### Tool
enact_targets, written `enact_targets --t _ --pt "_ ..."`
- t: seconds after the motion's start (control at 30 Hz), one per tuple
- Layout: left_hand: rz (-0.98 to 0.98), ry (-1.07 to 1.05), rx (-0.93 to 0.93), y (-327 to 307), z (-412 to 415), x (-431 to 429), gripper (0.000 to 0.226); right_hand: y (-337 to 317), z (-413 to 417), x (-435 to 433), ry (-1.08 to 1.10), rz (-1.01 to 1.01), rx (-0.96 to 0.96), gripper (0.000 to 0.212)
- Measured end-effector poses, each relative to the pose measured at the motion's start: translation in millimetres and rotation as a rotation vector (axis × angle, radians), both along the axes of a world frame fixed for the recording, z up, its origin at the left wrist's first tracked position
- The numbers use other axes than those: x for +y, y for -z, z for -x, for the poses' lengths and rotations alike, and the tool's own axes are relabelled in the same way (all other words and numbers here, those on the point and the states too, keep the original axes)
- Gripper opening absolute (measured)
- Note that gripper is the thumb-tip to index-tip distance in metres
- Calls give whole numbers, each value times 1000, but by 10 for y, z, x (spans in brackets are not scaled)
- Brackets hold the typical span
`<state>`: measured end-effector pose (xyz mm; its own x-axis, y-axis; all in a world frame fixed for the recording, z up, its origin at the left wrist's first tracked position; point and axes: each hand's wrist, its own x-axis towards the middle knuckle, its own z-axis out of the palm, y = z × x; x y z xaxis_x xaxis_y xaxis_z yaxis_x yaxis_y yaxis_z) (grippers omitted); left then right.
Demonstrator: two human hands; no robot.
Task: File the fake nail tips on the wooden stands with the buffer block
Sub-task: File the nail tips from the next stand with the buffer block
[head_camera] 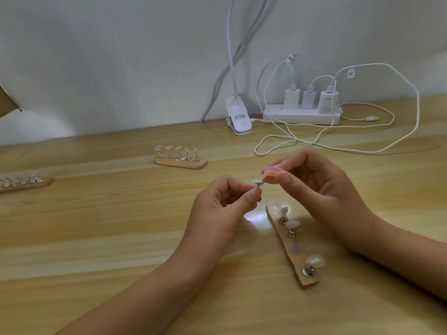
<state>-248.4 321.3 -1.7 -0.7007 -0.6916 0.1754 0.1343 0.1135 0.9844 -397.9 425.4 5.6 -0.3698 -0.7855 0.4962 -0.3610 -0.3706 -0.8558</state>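
Buffer block (272, 175) meeting a nail tip (257, 182) between two raised hands.
Pinching the tip's metal peg between thumb and forefinger of the curled left hand (225, 201); just right, gripping the pink-and-orange block in the right hand (321, 187) fingertips, its end at the tip's edge; below that hand, wooden stand (291, 250) bearing three more tips.

- Wooden stand (26, 183), far left: blurring; the left edge is cutting it off.
- Lamp neck (232, 56): is running out past the top edge.
- Peg (257, 183): left hand (222, 204) is hiding its stem.
- Buffer block (272, 175): right hand (321, 184) is covering its rear.
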Motion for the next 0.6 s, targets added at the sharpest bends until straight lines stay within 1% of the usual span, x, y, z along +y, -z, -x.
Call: enact_targets --t 0.1,0.17,0.2,0.27,0.3,0.37,0.4,0.47,0.5,0.57,0.6 --pt "-4 11 17 6 -11 4 8 13 -1 8 19 -14 -17 18" --pt "-8 9 34 2 -9 -2 12 15 12 5 21 11 24 16" --pt "-12 5 39 1 -7 -4 12 15 15 2 15 -9 34 17" --pt "-22 6 45 8 -5 2 9 15 8 -4 28 -40 -15 22" --pt "-22 8 48 9 -6 4 8 10 2 -4 37 -11 -26 22" --pt "-18 6 50 9 -3 2 6 5 -1 -12 30 40 23 20" --pt "-20 5 50 9 -2 3 6 9 -3 -16 19 18 46 21" --pt "-29 6 55 10 -8 2 7 18 2 -22 33 -52 18 26" --pt "-25 10 55 10 -12 1 6 17 3 -22 40 -48 8 26" --pt "-9 19 50 8 -11 1 5 18 13 -20 36 -5 73 21" --pt "-7 18 50 12 -11 0 6 23 17 -18 23 -18 103 20"
